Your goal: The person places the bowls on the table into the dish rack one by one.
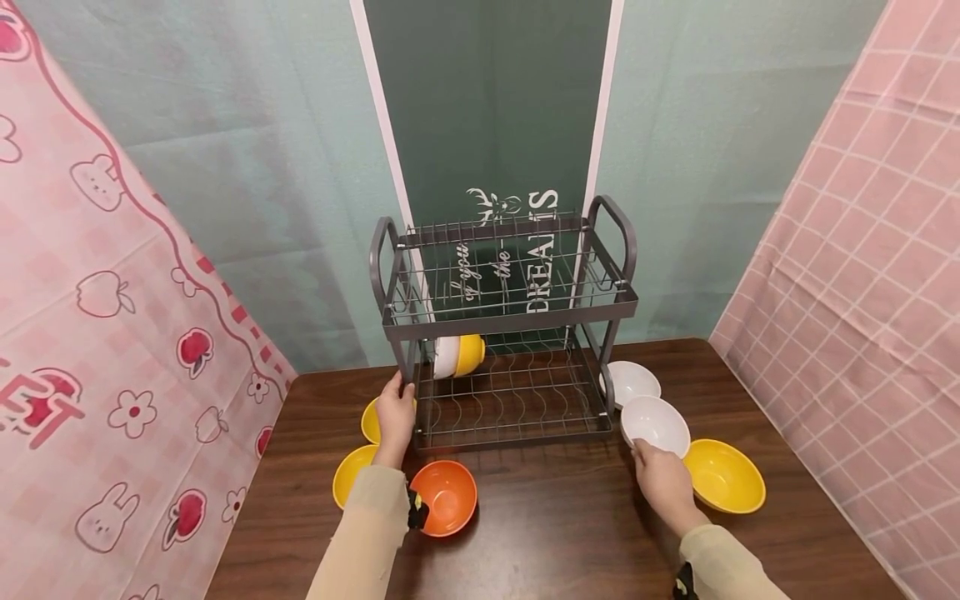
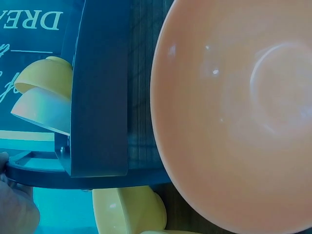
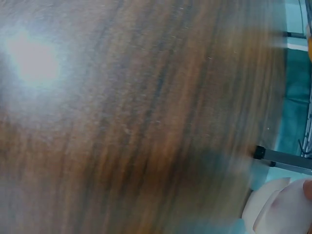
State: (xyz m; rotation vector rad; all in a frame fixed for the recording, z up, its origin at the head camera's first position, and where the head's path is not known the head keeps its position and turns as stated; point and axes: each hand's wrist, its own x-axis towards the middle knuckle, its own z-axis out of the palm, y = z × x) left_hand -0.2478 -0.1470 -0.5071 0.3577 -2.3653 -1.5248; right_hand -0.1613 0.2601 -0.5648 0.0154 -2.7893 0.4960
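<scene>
A dark grey two-tier dish rack [image 1: 517,317] stands at the back of the table. My left hand [image 1: 395,417] grips the side handle of its lower tier, also seen at the edge of the left wrist view. Inside that tier a white bowl [image 1: 446,358] and a yellow bowl [image 1: 471,354] stand on their sides at the left end. On the right, my right hand [image 1: 663,479] pinches the near rim of a white bowl [image 1: 658,421]. Another white bowl [image 1: 632,382] is just behind it, beside the rack. A larger yellow bowl [image 1: 723,475] sits right of this hand.
In front of the rack, near my left wrist, is an orange bowl [image 1: 453,492], filling much of the left wrist view. Two yellow bowls, a nearer one [image 1: 349,475] and a farther one [image 1: 371,421], lie left of my arm. Curtains hang around the wooden table [image 1: 555,517].
</scene>
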